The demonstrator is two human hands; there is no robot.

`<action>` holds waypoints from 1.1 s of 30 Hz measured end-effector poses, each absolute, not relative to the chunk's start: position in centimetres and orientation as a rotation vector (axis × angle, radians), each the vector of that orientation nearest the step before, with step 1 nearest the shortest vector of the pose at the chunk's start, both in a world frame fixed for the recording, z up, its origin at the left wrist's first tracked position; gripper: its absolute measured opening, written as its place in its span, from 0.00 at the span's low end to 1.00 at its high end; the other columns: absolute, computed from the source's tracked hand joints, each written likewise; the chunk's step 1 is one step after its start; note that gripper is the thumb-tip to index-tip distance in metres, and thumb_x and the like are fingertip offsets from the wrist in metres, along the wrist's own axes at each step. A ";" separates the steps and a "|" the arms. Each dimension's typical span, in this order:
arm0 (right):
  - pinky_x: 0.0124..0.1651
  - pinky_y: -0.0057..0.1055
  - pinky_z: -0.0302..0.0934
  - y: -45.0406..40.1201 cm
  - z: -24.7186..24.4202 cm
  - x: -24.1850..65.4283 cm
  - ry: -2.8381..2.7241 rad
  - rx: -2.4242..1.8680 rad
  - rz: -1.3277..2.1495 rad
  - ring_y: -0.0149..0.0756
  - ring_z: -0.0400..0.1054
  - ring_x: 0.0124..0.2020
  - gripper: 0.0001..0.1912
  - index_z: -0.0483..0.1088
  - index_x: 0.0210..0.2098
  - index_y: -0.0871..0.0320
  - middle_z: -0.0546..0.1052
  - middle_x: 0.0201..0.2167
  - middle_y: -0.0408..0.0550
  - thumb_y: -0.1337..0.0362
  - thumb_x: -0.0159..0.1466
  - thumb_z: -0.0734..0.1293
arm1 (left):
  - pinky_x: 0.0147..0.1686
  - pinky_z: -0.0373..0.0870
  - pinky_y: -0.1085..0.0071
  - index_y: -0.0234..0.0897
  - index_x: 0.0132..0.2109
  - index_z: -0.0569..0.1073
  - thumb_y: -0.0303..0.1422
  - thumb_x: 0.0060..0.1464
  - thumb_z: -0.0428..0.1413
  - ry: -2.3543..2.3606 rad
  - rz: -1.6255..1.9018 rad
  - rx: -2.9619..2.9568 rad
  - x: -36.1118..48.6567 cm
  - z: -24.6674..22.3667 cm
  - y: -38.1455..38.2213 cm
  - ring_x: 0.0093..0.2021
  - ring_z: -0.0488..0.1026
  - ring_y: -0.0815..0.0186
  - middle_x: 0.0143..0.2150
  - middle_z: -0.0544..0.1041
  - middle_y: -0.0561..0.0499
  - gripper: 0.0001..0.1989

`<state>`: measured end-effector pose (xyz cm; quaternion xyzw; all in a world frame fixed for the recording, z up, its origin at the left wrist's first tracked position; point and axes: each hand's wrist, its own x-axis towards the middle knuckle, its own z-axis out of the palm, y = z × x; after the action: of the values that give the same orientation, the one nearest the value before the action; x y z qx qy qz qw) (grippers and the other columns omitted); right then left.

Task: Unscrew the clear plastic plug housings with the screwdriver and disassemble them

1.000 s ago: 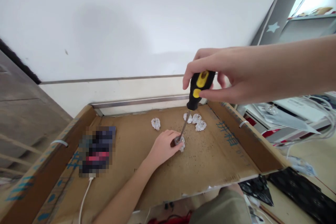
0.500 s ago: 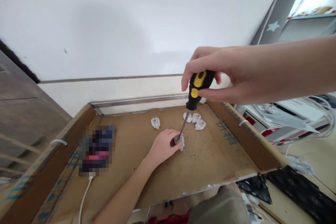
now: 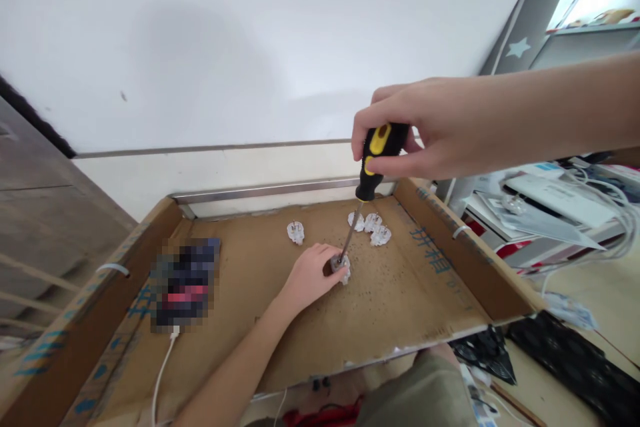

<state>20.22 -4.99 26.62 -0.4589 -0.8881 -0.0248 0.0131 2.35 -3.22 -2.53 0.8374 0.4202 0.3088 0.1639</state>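
My right hand (image 3: 400, 133) grips the black and yellow handle of a screwdriver (image 3: 384, 143), thumb and fingers around it. The screwdriver leans, its metal shaft running down to a small clear plastic plug (image 3: 345, 269). My left hand (image 3: 313, 277) pinches that plug against the cardboard, with part of it hidden by the fingers. Whether the tip sits in a screw is too small to tell. Beyond the left hand lies a single clear plug (image 3: 295, 232) with metal pins up. A cluster of several similar plugs (image 3: 381, 235) rests behind the screwdriver shaft.
A cardboard tray (image 3: 420, 307) with raised side walls forms the work surface, dotted with dark specks. At its left lies a blurred-out, phone-like device (image 3: 187, 280) with a white cable (image 3: 163, 367). A white wall stands behind. Papers and cables (image 3: 555, 203) lie to the right.
My right hand and the screwdriver handle have risen slightly, and the fingers have shifted around the handle. My left hand still holds the plug in the same place.
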 end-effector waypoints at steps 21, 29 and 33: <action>0.29 0.31 0.58 -5.1 26.5 19.8 -2.743 -1.475 -0.279 0.25 0.62 0.22 0.16 0.65 0.45 0.42 0.71 0.36 0.39 0.56 0.56 0.63 | 0.44 0.67 0.65 0.39 0.43 0.73 0.34 0.54 0.55 1.212 0.863 2.371 2.3 -2.5 -3.2 0.41 0.71 0.62 0.41 0.76 0.50 0.09; 0.28 0.28 0.57 -5.7 26.4 19.7 -2.724 -1.512 -0.178 0.23 0.62 0.23 0.15 0.66 0.43 0.41 0.70 0.39 0.37 0.61 0.56 0.63 | 0.46 0.66 0.65 0.42 0.52 0.68 0.34 0.52 0.57 1.251 0.859 2.317 2.3 -2.4 -3.4 0.44 0.71 0.62 0.45 0.76 0.52 0.19; 0.30 0.27 0.58 -6.0 26.5 19.7 -2.758 -1.402 -0.218 0.24 0.63 0.27 0.12 0.67 0.41 0.45 0.69 0.39 0.38 0.59 0.57 0.64 | 0.47 0.66 0.65 0.41 0.49 0.70 0.34 0.51 0.57 1.252 0.865 2.322 2.2 -2.5 -3.4 0.44 0.71 0.62 0.45 0.76 0.52 0.16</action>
<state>19.66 -6.03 26.45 -0.4519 -0.8890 -0.0703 0.0200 2.25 -3.40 -2.50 0.8225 0.4435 0.3062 0.1816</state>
